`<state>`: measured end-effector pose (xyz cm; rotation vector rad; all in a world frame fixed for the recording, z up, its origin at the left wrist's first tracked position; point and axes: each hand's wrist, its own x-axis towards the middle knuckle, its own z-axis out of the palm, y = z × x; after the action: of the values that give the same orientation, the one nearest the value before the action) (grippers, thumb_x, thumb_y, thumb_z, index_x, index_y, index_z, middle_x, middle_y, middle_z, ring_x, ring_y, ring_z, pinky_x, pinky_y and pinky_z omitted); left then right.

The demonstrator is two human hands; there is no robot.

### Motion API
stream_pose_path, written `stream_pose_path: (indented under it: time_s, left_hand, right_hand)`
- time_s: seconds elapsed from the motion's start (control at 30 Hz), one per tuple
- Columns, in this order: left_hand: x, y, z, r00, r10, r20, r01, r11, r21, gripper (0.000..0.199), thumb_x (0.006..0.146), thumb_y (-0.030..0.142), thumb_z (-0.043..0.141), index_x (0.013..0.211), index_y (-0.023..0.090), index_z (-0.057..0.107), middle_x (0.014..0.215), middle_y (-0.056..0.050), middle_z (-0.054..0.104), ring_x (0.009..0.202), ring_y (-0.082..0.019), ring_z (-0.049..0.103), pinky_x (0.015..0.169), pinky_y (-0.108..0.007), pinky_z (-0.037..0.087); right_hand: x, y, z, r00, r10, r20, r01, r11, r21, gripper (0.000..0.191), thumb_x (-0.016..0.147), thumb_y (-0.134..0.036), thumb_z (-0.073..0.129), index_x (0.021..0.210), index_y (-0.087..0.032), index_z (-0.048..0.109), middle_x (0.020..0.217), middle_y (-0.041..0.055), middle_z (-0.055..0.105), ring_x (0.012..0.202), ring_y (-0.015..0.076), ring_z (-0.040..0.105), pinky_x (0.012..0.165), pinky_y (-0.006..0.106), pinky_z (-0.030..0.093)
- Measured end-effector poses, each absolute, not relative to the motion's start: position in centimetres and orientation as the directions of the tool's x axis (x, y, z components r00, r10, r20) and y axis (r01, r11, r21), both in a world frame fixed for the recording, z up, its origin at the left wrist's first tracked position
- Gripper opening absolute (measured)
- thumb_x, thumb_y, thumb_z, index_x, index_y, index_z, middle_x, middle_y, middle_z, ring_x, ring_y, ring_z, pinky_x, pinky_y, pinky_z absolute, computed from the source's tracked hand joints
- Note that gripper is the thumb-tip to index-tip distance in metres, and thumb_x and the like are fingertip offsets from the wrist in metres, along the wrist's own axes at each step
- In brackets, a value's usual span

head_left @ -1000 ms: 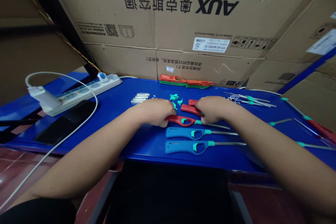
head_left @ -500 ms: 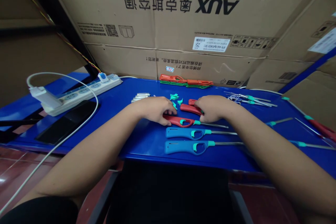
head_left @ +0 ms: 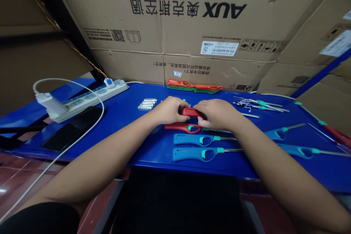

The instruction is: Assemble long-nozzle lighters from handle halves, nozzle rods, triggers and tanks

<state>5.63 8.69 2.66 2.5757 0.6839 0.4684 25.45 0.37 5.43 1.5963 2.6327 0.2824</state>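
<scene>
Between my left hand [head_left: 170, 110] and my right hand [head_left: 216, 114] I hold a short red plastic lighter-handle piece [head_left: 191, 112], raised just above the table, with its ends under my fingers. Directly below my hands lies a red utility lighter [head_left: 182, 128] with a teal collar and metal nozzle. Nearer me, two blue utility lighters [head_left: 196, 139] [head_left: 196, 154] lie side by side. Small teal plastic parts are mostly hidden behind my left hand.
The blue table [head_left: 131, 97] holds metal tubes [head_left: 146, 104], stacked orange and green shell halves [head_left: 194, 86], metal rods with teal parts [head_left: 260, 104], and more lighters at right [head_left: 282, 134]. A power strip [head_left: 82, 102], white cable and black phone [head_left: 72, 128] lie at left. Cardboard boxes stand behind.
My hands have moved closer together and lifted a red piece off the table. My right forearm has shifted, uncovering two blue lighter handles at right.
</scene>
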Motion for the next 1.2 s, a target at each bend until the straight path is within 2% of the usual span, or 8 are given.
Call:
stream_pose_path:
  time_s: [0.13,0.43,0.6,0.73,0.87,1.03,1.1,1.2]
  left_hand:
    - [5.7,8.8,2.4,0.811,0.539,0.226,0.402,-0.795,0.455,0.024,0.072,0.029,0.071,0.093,0.018,0.076,0.072,0.003,0.068,0.064,-0.011,0.057,0.059,-0.023,0.036]
    - [6.3,9.0,1.7,0.83,0.519,0.201,0.408,-0.813,0.414,0.02,0.071,0.03,0.07,0.086,0.017,0.073,0.068,0.002,0.065,0.061,-0.012,0.056,0.057,-0.024,0.035]
    - [6.5,9.5,1.2,0.851,0.457,0.26,0.374,-0.874,0.31,0.032,0.069,0.034,0.075,0.096,0.016,0.074,0.086,-0.004,0.066,0.079,-0.018,0.06,0.071,-0.027,0.043]
    - [6.4,9.7,1.1,0.865,0.466,0.186,0.377,-0.848,0.372,0.035,0.074,0.038,0.075,0.103,0.018,0.073,0.086,-0.003,0.069,0.08,-0.018,0.062,0.071,-0.027,0.044]
    - [6.4,9.7,1.0,0.838,0.536,0.103,0.425,-0.759,0.493,0.032,0.072,0.035,0.076,0.099,0.018,0.071,0.082,0.0,0.071,0.073,-0.015,0.063,0.065,-0.024,0.044]
    - [6.5,9.8,0.9,0.81,0.581,0.085,0.46,-0.717,0.523,0.031,0.067,0.033,0.077,0.093,0.017,0.069,0.079,0.001,0.07,0.071,-0.014,0.062,0.063,-0.023,0.043]
    - [6.5,9.9,0.8,0.815,0.574,0.083,0.456,-0.722,0.521,0.03,0.068,0.033,0.077,0.092,0.017,0.069,0.079,0.001,0.069,0.071,-0.014,0.062,0.063,-0.023,0.043]
    - [6.4,10.0,0.7,0.813,0.574,0.098,0.467,-0.743,0.48,0.035,0.068,0.037,0.078,0.095,0.017,0.07,0.081,0.0,0.069,0.072,-0.015,0.061,0.064,-0.024,0.043]
  right_hand:
    - [24.7,0.6,5.2,-0.483,0.874,0.042,0.856,0.462,0.231,0.03,0.084,-0.027,0.049,0.102,-0.014,0.069,0.093,0.011,0.072,0.071,0.021,0.063,0.055,0.033,0.025]
    - [23.6,1.0,4.6,-0.455,0.889,0.044,0.858,0.424,0.29,0.034,0.084,-0.034,0.05,0.098,-0.011,0.07,0.087,0.0131,0.072,0.069,0.024,0.064,0.053,0.033,0.023]
    - [24.8,1.3,4.2,-0.481,0.876,0.021,0.866,0.472,0.169,0.031,0.085,-0.037,0.052,0.096,-0.015,0.07,0.087,0.0099,0.072,0.068,0.0208,0.062,0.054,0.031,0.023]
    - [26.1,1.4,4.1,-0.508,0.861,0.002,0.861,0.507,0.036,0.026,0.084,-0.035,0.055,0.098,-0.019,0.069,0.09,0.0071,0.072,0.075,0.0194,0.061,0.056,0.029,0.026]
    - [26.1,1.2,3.9,-0.469,0.883,-0.008,0.882,0.469,0.05,0.021,0.079,-0.032,0.058,0.092,-0.018,0.066,0.085,0.0059,0.07,0.067,0.0175,0.056,0.054,0.029,0.023]
    - [25.6,1.5,3.2,-0.521,0.851,0.07,0.852,0.514,0.102,0.025,0.084,-0.031,0.053,0.096,-0.016,0.069,0.088,0.0088,0.07,0.07,0.0191,0.058,0.056,0.03,0.025]
    - [25.9,1.7,3.2,-0.538,0.841,0.059,0.843,0.537,0.043,0.028,0.086,-0.033,0.054,0.102,-0.017,0.07,0.089,0.0088,0.071,0.074,0.0202,0.06,0.058,0.03,0.029]
    - [27.6,1.6,4.0,-0.561,0.826,0.054,0.818,0.563,-0.122,0.037,0.091,-0.036,0.051,0.119,-0.017,0.067,0.103,0.0098,0.073,0.085,0.0211,0.064,0.068,0.029,0.039]
